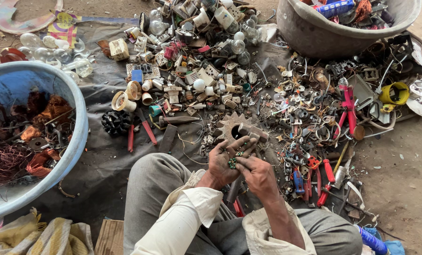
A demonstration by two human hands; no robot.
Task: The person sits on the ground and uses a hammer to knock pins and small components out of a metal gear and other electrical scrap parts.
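- The left hand [223, 163] lies palm up and cupped, wrist resting over the knee, so it serves as a small tray for a green part [232, 163] lying in the palm.
- The right hand [258, 172] comes in from the side, its fingertips drawn together on that part; at this size I cannot tell whether the grip pinches it or only touches it.
- Both hands hover close above a toothed metal gear [237, 128] on the dark ground sheet [102, 94], with red-handled pliers [348, 106] and scattered scrap within reach.
- A blue tub [74, 101] of copper wire sits to the left.
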